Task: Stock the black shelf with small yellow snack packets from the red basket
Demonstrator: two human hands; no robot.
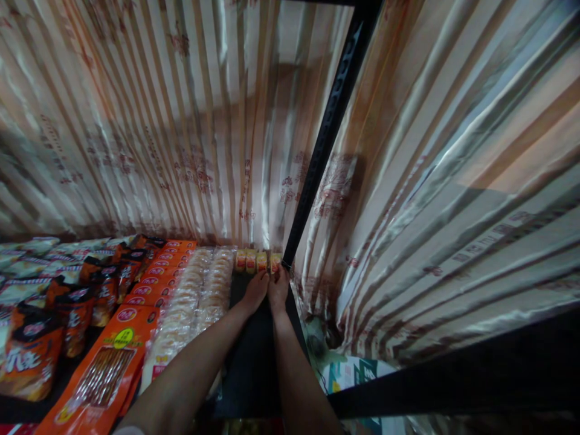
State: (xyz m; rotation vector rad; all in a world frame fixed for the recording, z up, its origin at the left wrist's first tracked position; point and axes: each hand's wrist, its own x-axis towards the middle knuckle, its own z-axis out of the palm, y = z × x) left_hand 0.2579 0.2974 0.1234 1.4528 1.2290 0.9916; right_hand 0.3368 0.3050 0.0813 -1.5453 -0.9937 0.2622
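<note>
Both my arms reach to the back of a dark shelf (254, 362). My left hand (256, 289) and my right hand (278, 285) lie side by side, fingertips against a short row of small yellow round snack packs (256, 261) at the shelf's rear. The fingers point away from me and are partly hidden against the packs, so their grip is not clear. Left of my hands run two columns of clear-wrapped pale biscuits (199, 296).
Orange snack bags (109, 368) and dark orange packets (72, 308) fill the shelf's left side. A black metal upright (326, 139) rises just right of my hands. A striped satin curtain (453, 181) hangs behind and to the right. A black shelf rail (453, 374) crosses at lower right.
</note>
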